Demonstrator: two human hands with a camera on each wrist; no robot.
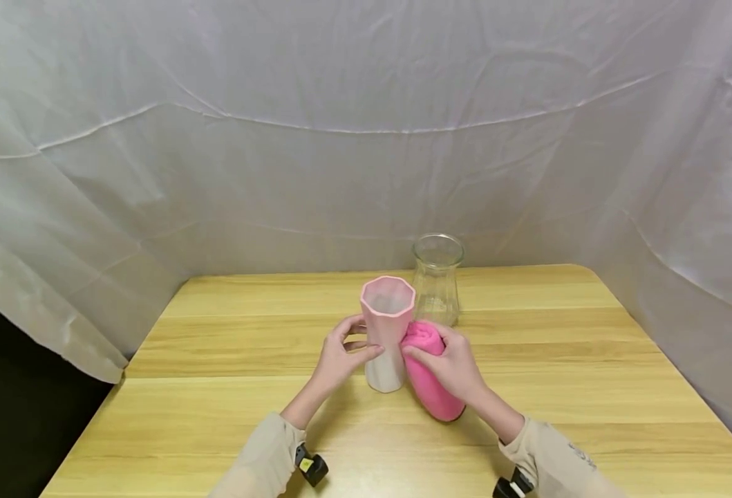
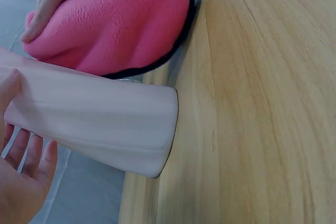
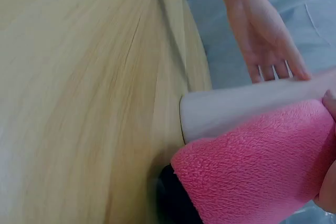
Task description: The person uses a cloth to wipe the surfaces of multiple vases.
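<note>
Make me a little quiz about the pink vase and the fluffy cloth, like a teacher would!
1. True or false: the pink vase stands upright on the wooden table.
2. Which hand holds the pink cloth against the vase? A) left hand B) right hand C) neither
3. Fill in: behind the pink vase stands a clear ____ vase.

Key
1. True; its open mouth faces up.
2. B; the right hand grips the cloth, while the left hand steadies the vase from the other side.
3. Glass.
</note>
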